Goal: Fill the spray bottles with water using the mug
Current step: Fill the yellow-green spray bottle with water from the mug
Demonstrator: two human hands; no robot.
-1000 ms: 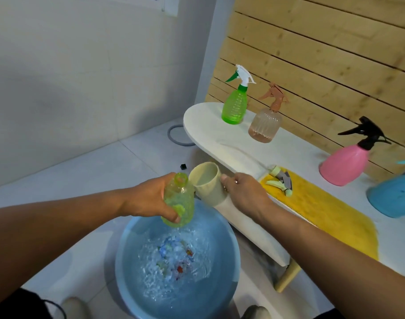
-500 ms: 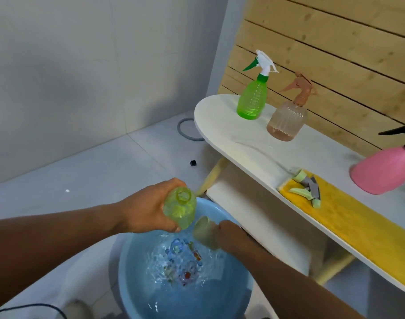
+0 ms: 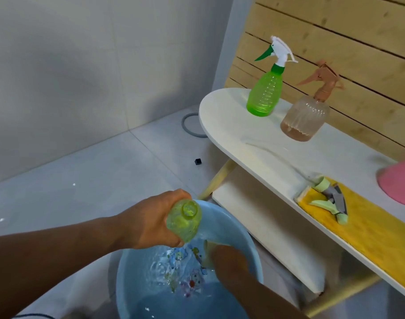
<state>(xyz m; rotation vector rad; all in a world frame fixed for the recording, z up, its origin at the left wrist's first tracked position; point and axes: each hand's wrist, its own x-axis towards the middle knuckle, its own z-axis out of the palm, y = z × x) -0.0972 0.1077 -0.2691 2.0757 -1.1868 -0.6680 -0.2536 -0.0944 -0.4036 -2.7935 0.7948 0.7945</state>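
1. Blue plastic basin (image 3: 247, 229) sat on the floor in the head view, part-full of rippling water, cartoon print on its bottom, just beside the low white shelf (image 3: 231, 125).
2. Left hand (image 3: 151, 223) gripped the uncapped yellow-green bottle (image 3: 184, 221) with fingers curled round its body, held above the basin's near rim, open neck facing up toward the camera.
3. Right hand (image 3: 229, 259) was down in the water on the cream mug (image 3: 208, 249); its fingers were under the ripples, so I could not tell how they lay, though it looked like a hold on the mug.
4. Step, as I judged it: scooping water for the pour.
5. To do it well: fill the mug only part way, lift it level, bring its lip right over the narrow neck, pour thin and slow, keep the bottle upright over the basin so spill falls back in.
6. On the shelf: green spray bottle (image 3: 264, 93) and peach spray bottle (image 3: 306, 116), both capped, standing close together; a loose trigger head (image 3: 330, 199) lying on the yellow cloth (image 3: 369, 233); a pink bottle (image 3: 399, 183) at the frame edge.
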